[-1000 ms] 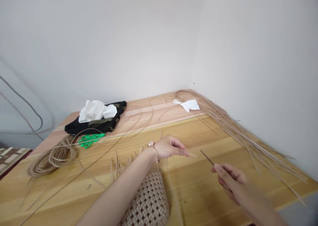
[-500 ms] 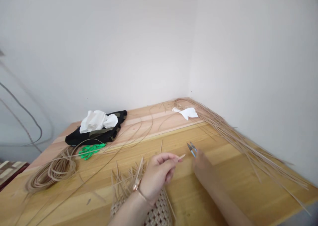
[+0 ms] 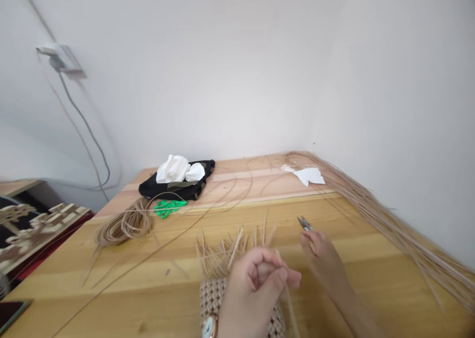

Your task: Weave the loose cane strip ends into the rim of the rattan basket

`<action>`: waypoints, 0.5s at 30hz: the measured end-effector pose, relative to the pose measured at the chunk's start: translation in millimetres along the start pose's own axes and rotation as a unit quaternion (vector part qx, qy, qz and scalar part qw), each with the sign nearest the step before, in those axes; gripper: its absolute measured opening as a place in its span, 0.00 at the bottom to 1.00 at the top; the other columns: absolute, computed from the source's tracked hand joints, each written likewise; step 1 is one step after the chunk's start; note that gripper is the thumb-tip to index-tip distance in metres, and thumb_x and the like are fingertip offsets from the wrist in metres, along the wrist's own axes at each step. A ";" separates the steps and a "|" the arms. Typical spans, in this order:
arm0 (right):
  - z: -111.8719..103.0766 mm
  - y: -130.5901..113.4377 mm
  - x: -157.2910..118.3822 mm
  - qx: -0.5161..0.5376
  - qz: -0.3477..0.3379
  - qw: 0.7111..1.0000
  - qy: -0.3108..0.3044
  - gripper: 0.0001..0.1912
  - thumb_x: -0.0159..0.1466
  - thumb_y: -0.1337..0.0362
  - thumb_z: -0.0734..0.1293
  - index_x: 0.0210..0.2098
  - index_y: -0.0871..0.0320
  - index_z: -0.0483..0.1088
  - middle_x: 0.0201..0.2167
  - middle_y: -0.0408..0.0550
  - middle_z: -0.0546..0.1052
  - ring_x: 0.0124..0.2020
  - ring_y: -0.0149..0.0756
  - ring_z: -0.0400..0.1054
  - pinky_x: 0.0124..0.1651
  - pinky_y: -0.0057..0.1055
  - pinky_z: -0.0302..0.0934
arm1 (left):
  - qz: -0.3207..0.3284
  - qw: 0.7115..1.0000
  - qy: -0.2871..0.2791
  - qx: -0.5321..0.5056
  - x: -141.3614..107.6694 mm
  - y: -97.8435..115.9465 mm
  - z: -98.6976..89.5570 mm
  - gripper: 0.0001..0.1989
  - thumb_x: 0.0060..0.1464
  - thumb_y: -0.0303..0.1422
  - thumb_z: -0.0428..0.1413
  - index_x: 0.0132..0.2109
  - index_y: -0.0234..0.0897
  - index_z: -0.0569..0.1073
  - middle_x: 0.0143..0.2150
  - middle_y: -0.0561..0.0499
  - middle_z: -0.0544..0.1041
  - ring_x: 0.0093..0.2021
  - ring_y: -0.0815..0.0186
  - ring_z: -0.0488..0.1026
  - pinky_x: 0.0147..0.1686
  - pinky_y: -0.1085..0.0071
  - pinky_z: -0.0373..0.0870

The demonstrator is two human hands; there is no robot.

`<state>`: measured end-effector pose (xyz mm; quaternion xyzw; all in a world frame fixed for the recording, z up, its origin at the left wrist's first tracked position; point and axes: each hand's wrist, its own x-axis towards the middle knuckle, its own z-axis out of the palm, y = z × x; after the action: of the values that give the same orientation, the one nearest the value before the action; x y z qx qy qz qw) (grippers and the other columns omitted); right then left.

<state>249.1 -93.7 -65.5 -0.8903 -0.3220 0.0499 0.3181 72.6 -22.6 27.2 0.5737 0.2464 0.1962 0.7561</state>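
Observation:
My left hand (image 3: 261, 283), with a watch on its wrist, is closed in a pinch on a thin rattan strand (image 3: 291, 311) that hangs down beside it. Beneath this hand lies a woven rattan piece (image 3: 211, 294), partly hidden, with several loose strand ends (image 3: 218, 254) sticking up from its far edge. To the right, my right hand (image 3: 326, 256) is wrapped round a pair of thread snips (image 3: 305, 223). The blades point away to the far left and look slightly apart; the handle is mostly covered by my fingers.
On the wooden table (image 3: 156, 298), a rattan coil (image 3: 126, 224) lies left, near green netting (image 3: 168, 208) and a black bag (image 3: 152, 183) topped with white tissues (image 3: 174, 169). Long rattan strands (image 3: 356, 197) run along the right wall, beside white paper (image 3: 310, 175). A dark device (image 3: 13, 314) sits lower left.
The view has swung left, bringing the wall socket in. My left hand has come nearer, its strand now pointing down instead of right. The snips remain in my right hand.

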 end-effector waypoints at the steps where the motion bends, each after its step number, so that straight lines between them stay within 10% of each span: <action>1: -4.8 -11.0 -14.5 0.039 -0.025 0.998 -0.033 0.15 0.66 0.64 0.54 0.36 0.62 0.70 0.37 0.53 0.74 0.42 0.39 0.67 0.47 0.35 0.62 | 0.031 0.999 0.008 0.025 0.0 -0.4 -3.0 0.07 0.49 0.34 0.57 0.32 0.35 0.68 0.34 0.45 0.78 0.37 0.63 0.75 0.35 0.71 0.67; 3: -13.5 -35.4 -43.1 0.126 -0.071 0.985 -0.099 0.21 0.67 0.55 0.51 0.34 0.57 0.70 0.35 0.47 0.75 0.37 0.34 0.69 0.41 0.28 0.64 | 0.098 0.990 0.028 0.092 2.1 0.5 -10.0 0.03 0.46 0.30 0.58 0.29 0.35 0.72 0.39 0.45 0.77 0.42 0.62 0.73 0.43 0.68 0.66; 8: -17.7 -81.1 -71.1 0.480 0.017 0.843 -0.242 0.17 0.59 0.49 0.63 0.32 0.59 0.69 0.20 0.41 0.70 0.17 0.25 0.61 0.21 0.21 0.56 | 0.149 0.973 0.072 0.164 11.0 9.1 -39.4 0.02 0.44 0.28 0.59 0.29 0.36 0.77 0.42 0.45 0.75 0.47 0.60 0.70 0.50 0.65 0.62; 15: -3.1 -42.9 -55.4 0.339 0.083 0.926 -0.144 0.17 0.53 0.51 0.66 0.30 0.59 0.71 0.19 0.41 0.65 0.20 0.27 0.57 0.21 0.22 0.51 | 0.038 0.935 0.154 0.318 -13.9 -31.0 -112.0 0.24 0.47 0.42 0.57 0.50 0.37 0.67 0.53 0.41 0.68 0.53 0.54 0.64 0.52 0.54 0.59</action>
<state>183.2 -103.6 -43.7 -0.7361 -0.2534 0.3097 0.5459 -5.0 47.6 -25.3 0.7557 0.3873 0.2225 0.4790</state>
